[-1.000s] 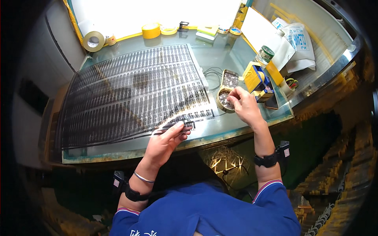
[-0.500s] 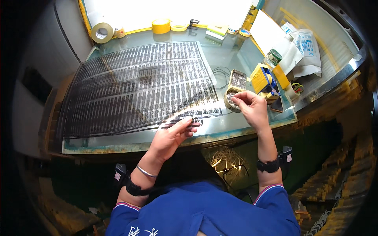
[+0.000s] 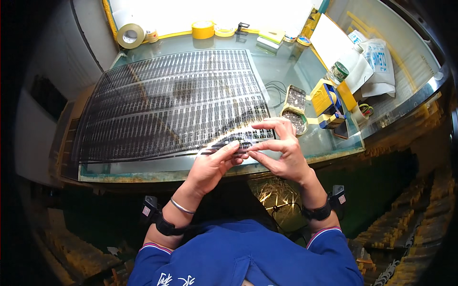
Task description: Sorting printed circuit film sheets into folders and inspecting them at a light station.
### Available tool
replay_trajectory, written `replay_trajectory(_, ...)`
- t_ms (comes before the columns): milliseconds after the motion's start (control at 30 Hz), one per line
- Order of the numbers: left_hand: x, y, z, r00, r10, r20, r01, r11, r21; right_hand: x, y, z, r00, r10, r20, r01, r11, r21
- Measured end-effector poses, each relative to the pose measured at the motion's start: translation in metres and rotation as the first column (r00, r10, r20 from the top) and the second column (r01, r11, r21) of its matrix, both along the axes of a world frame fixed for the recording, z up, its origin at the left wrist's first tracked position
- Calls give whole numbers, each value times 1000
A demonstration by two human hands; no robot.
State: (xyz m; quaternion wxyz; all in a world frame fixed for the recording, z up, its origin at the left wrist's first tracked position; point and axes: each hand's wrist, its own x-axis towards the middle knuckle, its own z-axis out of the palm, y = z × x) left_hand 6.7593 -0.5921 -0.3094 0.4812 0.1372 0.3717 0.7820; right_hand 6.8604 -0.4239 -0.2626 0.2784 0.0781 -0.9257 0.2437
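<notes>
A large transparent film sheet with rows of dark printed patterns lies on the glass tabletop. At its front right corner my left hand is closed on dark strips, thumb on top and fingers beneath. My right hand has come to the right end of these strips, thumb and index fingertip pinched close together there, the other fingers stretched over the sheet. Whatever the pinch holds is too small to make out. Just beyond the right hand stands an open tub of small greyish pieces.
A second tray of similar pieces adjoins the tub. To its right are a yellow-blue tape dispenser, a bottle and a white bag. Tape rolls line the back edge, before a bright white panel. A thin cable curls beside the tray.
My right hand has left the tub and moved left to the end of the strips. My left hand keeps hold of the strips in about the same place. The view has shifted slightly.
</notes>
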Motion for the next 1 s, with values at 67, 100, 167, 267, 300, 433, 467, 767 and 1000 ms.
replay_trajectory(67, -2, 0, 0, 1000, 1, 1, -1, 1000, 6, 2, 0, -3, 1000, 3, 2, -3, 1000, 13)
replay_trajectory(100, -1, 0, 0, 1000, 0, 8, 0, 1000, -2, 4, -1, -4, 1000, -3, -15, 4, 1000, 18)
replay_trajectory(167, -2, -1, 2, 1000, 0, 14, 0, 1000, -12, 4, -2, -6, 999, -10, -54, 11, 1000, 29)
replay_trajectory(267, -3, 0, 2, 1000, -10, -3, 10, 1000, -11, 2, 0, -13, 990, -7, -143, 20, 996, 88)
replay_trajectory(300, -3, 1, 3, 1000, -3, 3, 3, 1000, -6, 1, -1, -11, 984, -15, -180, 36, 993, 114)
replay_trajectory(433, -2, 0, -1, 1000, 6, 22, -6, 1000, -14, 1, -6, -16, 973, -25, -231, 53, 992, 118)
replay_trajectory(467, -1, -1, -1, 999, 14, 31, -13, 1000, -25, -1, -8, -18, 969, -30, -247, 64, 989, 133)
replay_trajectory(767, 1, 0, -5, 1000, 2, 19, -2, 1000, -16, -1, -6, -34, 965, -63, -256, 106, 982, 158)
replay_trajectory(1000, 1, 2, 4, 995, 88, 50, -84, 994, -76, 12, 5, -5, 990, -68, -122, 75, 996, 54)
